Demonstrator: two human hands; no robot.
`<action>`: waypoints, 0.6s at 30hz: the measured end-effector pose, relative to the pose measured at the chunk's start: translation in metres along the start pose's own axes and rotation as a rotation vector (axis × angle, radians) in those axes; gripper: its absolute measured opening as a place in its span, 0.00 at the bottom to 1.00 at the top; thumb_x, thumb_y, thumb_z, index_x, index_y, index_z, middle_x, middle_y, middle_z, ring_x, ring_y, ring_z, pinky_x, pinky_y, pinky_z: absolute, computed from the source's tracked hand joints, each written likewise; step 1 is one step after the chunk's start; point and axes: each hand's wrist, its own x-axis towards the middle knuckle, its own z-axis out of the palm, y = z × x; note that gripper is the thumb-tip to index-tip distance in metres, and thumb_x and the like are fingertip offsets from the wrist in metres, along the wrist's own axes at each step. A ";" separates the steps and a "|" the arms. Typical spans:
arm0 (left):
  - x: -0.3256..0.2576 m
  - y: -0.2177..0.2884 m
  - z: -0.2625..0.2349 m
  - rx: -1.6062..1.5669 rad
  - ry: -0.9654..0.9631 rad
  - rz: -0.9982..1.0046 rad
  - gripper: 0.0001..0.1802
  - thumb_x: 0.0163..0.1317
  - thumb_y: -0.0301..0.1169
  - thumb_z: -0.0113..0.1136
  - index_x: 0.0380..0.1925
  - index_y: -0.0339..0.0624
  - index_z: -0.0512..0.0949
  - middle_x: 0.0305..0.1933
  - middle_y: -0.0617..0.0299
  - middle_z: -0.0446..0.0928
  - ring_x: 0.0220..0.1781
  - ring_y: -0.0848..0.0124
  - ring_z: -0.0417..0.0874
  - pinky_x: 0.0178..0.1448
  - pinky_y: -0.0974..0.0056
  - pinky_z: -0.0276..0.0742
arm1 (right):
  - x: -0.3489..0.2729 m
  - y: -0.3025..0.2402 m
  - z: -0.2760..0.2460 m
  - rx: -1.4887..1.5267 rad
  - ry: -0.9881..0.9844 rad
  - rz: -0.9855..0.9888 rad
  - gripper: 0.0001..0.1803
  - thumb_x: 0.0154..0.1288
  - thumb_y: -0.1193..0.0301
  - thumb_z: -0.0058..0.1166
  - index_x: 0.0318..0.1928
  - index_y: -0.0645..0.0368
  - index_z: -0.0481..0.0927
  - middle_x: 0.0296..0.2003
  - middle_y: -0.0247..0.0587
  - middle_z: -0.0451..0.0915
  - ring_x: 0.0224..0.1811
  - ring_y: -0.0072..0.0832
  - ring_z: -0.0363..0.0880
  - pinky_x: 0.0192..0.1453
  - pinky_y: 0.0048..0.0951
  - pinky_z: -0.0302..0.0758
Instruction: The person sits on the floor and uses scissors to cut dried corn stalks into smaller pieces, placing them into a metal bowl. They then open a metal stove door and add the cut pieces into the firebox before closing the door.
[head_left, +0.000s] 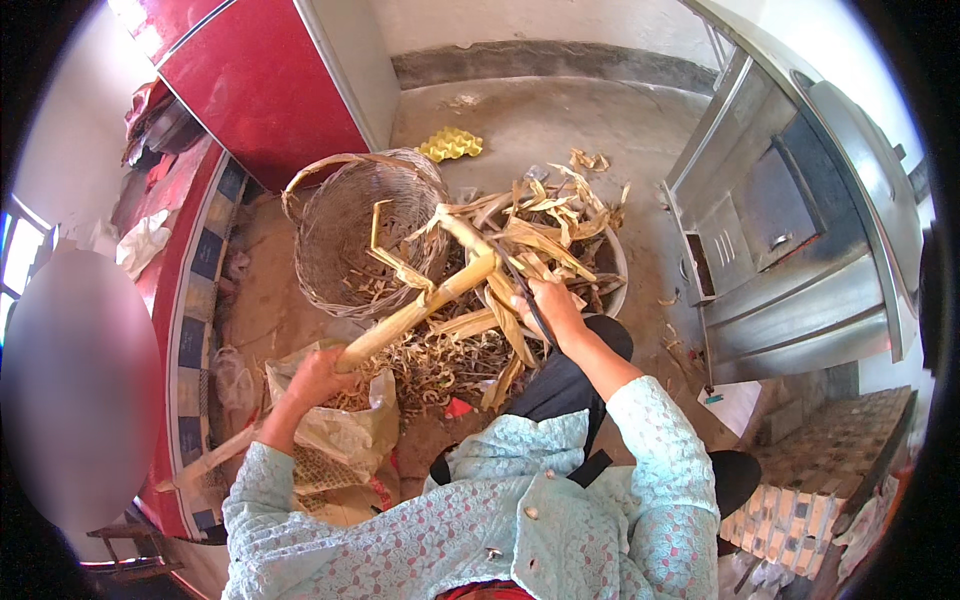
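My left hand [325, 375] is closed round a long dry corn stalk [400, 322], whose lower end sticks out behind my wrist to the left. The stalk bends sharply in front of me, and papery leaves hang from it. At the bend, my right hand [555, 310] is closed on a thin, dark, curved rod [520, 283] that crosses the stalk; its kind is unclear. Pale husks lie close to those fingers. Beyond the hands, a wide pale basin [618, 275] holds a heap of dry leaves. A wicker basket [325, 235] with some scraps inside stands to its left, tilted toward me.
Plant scraps [415, 370] cover the floor between my knees and the basket. An open woven sack [345, 430] sits by my left forearm. A yellow egg tray [452, 144] lies behind the basket. On the right stands a metal stove [790, 250]; on the left, a red cabinet [265, 90].
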 end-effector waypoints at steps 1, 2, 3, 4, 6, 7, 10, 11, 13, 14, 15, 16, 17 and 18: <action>0.001 -0.001 -0.005 0.039 0.024 -0.013 0.18 0.46 0.35 0.66 0.37 0.39 0.79 0.28 0.48 0.79 0.31 0.56 0.81 0.37 0.57 0.75 | 0.000 0.001 0.002 0.114 -0.022 0.023 0.11 0.55 0.67 0.56 0.32 0.64 0.78 0.23 0.48 0.79 0.28 0.35 0.80 0.35 0.34 0.74; 0.000 -0.004 -0.009 0.077 0.047 -0.030 0.18 0.46 0.35 0.66 0.38 0.40 0.79 0.28 0.47 0.79 0.32 0.55 0.81 0.38 0.56 0.75 | 0.000 -0.002 0.001 0.194 0.033 0.057 0.11 0.56 0.67 0.56 0.32 0.63 0.78 0.22 0.46 0.78 0.25 0.32 0.79 0.33 0.32 0.74; 0.004 -0.013 -0.006 0.114 0.087 -0.054 0.18 0.46 0.38 0.66 0.35 0.39 0.78 0.28 0.47 0.79 0.32 0.54 0.81 0.38 0.55 0.74 | -0.001 -0.004 -0.001 0.274 0.088 0.092 0.12 0.56 0.66 0.56 0.32 0.63 0.77 0.20 0.43 0.77 0.23 0.29 0.77 0.30 0.31 0.73; 0.007 -0.014 -0.001 0.116 0.134 -0.042 0.19 0.46 0.39 0.66 0.34 0.38 0.77 0.28 0.47 0.79 0.33 0.53 0.81 0.37 0.54 0.74 | -0.001 -0.007 -0.003 0.354 0.142 0.128 0.12 0.57 0.65 0.56 0.31 0.63 0.77 0.18 0.41 0.76 0.20 0.27 0.76 0.27 0.30 0.73; 0.015 -0.004 0.009 0.115 0.230 -0.014 0.20 0.46 0.40 0.66 0.33 0.38 0.74 0.27 0.46 0.78 0.33 0.51 0.81 0.37 0.53 0.74 | -0.002 -0.024 -0.025 0.891 0.032 0.446 0.15 0.57 0.60 0.59 0.33 0.59 0.73 0.14 0.33 0.71 0.16 0.23 0.72 0.20 0.26 0.69; 0.017 0.003 0.013 0.114 0.249 -0.010 0.21 0.46 0.41 0.66 0.33 0.38 0.72 0.27 0.46 0.78 0.33 0.51 0.81 0.37 0.52 0.74 | 0.001 -0.022 -0.023 1.031 -0.011 0.418 0.16 0.57 0.59 0.60 0.34 0.57 0.72 0.14 0.31 0.70 0.16 0.22 0.72 0.19 0.24 0.69; 0.039 0.041 0.033 0.158 0.252 0.069 0.25 0.47 0.40 0.66 0.39 0.40 0.66 0.27 0.44 0.78 0.32 0.47 0.80 0.35 0.49 0.74 | 0.006 -0.005 -0.021 1.374 -0.019 0.505 0.20 0.53 0.58 0.65 0.37 0.54 0.69 0.25 0.34 0.74 0.25 0.27 0.78 0.27 0.26 0.74; 0.047 0.051 0.042 0.161 0.259 0.122 0.24 0.49 0.39 0.65 0.39 0.41 0.65 0.29 0.45 0.78 0.32 0.47 0.80 0.35 0.49 0.74 | 0.007 -0.002 -0.021 1.410 -0.042 0.425 0.21 0.52 0.59 0.66 0.38 0.54 0.69 0.28 0.34 0.75 0.29 0.29 0.78 0.31 0.27 0.75; 0.062 0.060 0.062 0.190 0.291 0.237 0.21 0.51 0.35 0.63 0.39 0.41 0.63 0.32 0.46 0.78 0.31 0.48 0.80 0.34 0.50 0.75 | 0.006 -0.006 -0.017 1.455 -0.068 0.295 0.24 0.51 0.59 0.67 0.41 0.55 0.69 0.32 0.36 0.75 0.34 0.31 0.79 0.36 0.31 0.76; 0.072 0.064 0.075 0.207 0.313 0.313 0.19 0.52 0.33 0.62 0.38 0.42 0.63 0.34 0.47 0.77 0.31 0.49 0.80 0.34 0.51 0.76 | 0.005 -0.005 -0.017 1.457 -0.068 0.272 0.24 0.51 0.58 0.67 0.41 0.55 0.70 0.31 0.35 0.76 0.33 0.30 0.78 0.36 0.32 0.76; 0.075 0.085 0.075 0.253 0.215 0.234 0.18 0.53 0.31 0.61 0.38 0.41 0.63 0.34 0.50 0.76 0.31 0.52 0.81 0.33 0.54 0.78 | 0.006 -0.006 -0.018 1.483 -0.050 0.235 0.24 0.51 0.58 0.67 0.41 0.55 0.71 0.31 0.35 0.76 0.33 0.29 0.78 0.36 0.31 0.76; 0.082 0.090 0.085 0.333 0.304 0.319 0.15 0.53 0.28 0.59 0.38 0.41 0.63 0.33 0.54 0.74 0.31 0.56 0.81 0.32 0.57 0.79 | 0.009 -0.005 -0.020 1.509 -0.032 0.198 0.23 0.51 0.58 0.67 0.41 0.55 0.72 0.31 0.35 0.77 0.32 0.29 0.78 0.36 0.31 0.76; 0.087 0.102 0.091 0.420 0.325 0.316 0.14 0.54 0.27 0.57 0.38 0.41 0.64 0.33 0.55 0.73 0.32 0.58 0.81 0.32 0.58 0.79 | 0.009 -0.003 -0.023 1.525 -0.014 0.225 0.21 0.51 0.57 0.66 0.40 0.55 0.75 0.30 0.35 0.77 0.32 0.28 0.78 0.37 0.32 0.77; 0.090 0.113 0.094 0.508 0.346 0.311 0.14 0.54 0.25 0.55 0.39 0.42 0.64 0.33 0.56 0.73 0.32 0.60 0.81 0.32 0.59 0.79 | 0.012 0.002 -0.020 1.571 0.045 0.221 0.20 0.52 0.57 0.66 0.40 0.56 0.77 0.30 0.36 0.78 0.33 0.27 0.78 0.38 0.33 0.77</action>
